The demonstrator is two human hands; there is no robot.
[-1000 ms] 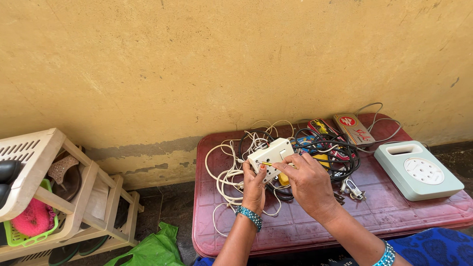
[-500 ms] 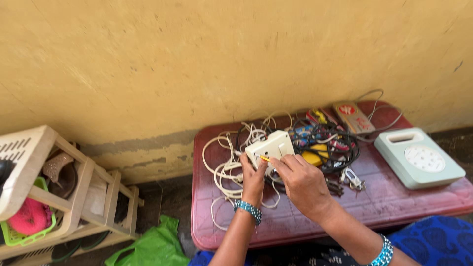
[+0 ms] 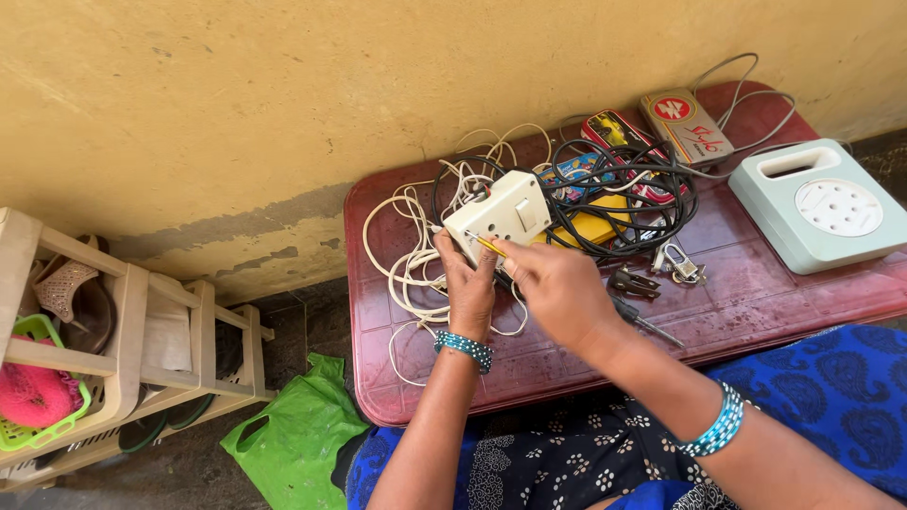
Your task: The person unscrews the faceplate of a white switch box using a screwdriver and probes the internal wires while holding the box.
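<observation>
**Cream switch box held over a maroon table, screwdriver tip at its side**

Cream plastic switch box (image 3: 498,215) sits tilted in the left hand (image 3: 470,288), whose fingers curl up against its lower edge, above the table's (image 3: 756,302) left half. The right hand (image 3: 557,288) pinches a thin yellow screwdriver (image 3: 489,246), its tip against the box's near side. The box looks closed, its cover on, so any opening is not yet done. White cable (image 3: 406,255) trails toward the left edge; black cable (image 3: 624,208) coils mid-table; a pale green extension reel (image 3: 822,203) lies by the right edge.
</observation>
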